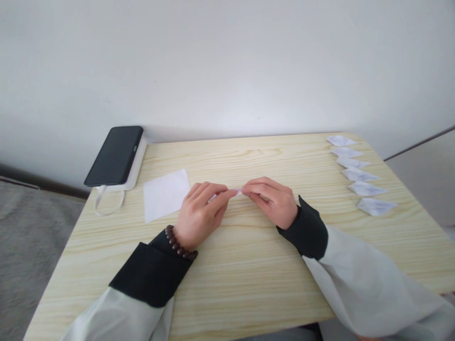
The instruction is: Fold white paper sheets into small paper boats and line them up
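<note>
Over the middle of the table, my left hand [202, 210] and my right hand [272, 199] pinch a small folded white paper [235, 191] between them. Only a thin strip of it shows at the fingertips; the fingers of my left hand cover most of it, so its full shape is hidden. A flat white sheet of paper [166, 195] lies on the table just left of my left hand. Well to the right of my right hand, several folded paper boats [366, 189] stand in a row running from back to front.
A black power bank or similar flat device [115, 154] rests on a white box [137, 163] at the back left, with a looped white cable [103, 201]. The wooden table [245, 279] meets a white wall [227, 71] behind it.
</note>
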### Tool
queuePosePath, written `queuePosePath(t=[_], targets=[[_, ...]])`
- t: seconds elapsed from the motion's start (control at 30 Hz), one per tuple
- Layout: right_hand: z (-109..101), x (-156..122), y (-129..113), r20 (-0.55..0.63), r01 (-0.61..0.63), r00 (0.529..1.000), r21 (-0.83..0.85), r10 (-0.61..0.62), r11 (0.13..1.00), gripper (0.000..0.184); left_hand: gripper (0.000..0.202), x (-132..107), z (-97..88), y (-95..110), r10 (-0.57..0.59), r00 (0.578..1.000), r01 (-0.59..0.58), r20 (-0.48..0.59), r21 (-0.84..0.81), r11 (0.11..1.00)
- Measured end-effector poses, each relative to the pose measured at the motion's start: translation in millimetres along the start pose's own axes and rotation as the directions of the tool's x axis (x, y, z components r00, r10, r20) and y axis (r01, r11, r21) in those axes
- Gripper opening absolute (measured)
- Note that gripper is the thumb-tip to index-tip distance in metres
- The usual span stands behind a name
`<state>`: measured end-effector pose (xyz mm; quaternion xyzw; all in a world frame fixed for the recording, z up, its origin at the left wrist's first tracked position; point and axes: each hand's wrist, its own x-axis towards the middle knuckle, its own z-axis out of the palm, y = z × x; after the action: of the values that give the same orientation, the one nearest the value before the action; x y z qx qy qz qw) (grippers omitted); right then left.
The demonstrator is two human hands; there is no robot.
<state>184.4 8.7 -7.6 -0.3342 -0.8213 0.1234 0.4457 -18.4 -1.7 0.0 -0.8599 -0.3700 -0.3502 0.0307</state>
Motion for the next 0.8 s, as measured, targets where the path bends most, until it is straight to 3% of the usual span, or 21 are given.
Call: queuePosePath(t=[0.13,0.33,0.57,0.8], targets=[[-1.1,0.5,-2.4,-0.02,0.033,0.999,-0.01,-0.034,0.999,0.013,0.024,-1.5,1.8,-0.2,-0.057,0.998,0.057,-0.004,-0.01,0.998],[-0.7,1.3,-2.3,-0.057,-0.024,0.998,-0.035,0.022,0.999,0.014,0.032,-5.4,4.2,-4.3,-0.124,0.992,0.124,0.018,-0.047,0.991],[-0.4,0.5,-1.9,-0.028,-0.012,1.0,0.007,0.012,1.0,0.013,0.041,-8.7,1.4,-10.3,-0.067,0.993,0.064,0.096,0.039,0.997],[0.6,-0.8,0.2,-0.075,-0.036,0.997,-0.015,0.035,0.999,0.013,0.025,-2.9,-4.4,-10.4,-0.058,0.993,0.051,0.099,0.073,0.996]])
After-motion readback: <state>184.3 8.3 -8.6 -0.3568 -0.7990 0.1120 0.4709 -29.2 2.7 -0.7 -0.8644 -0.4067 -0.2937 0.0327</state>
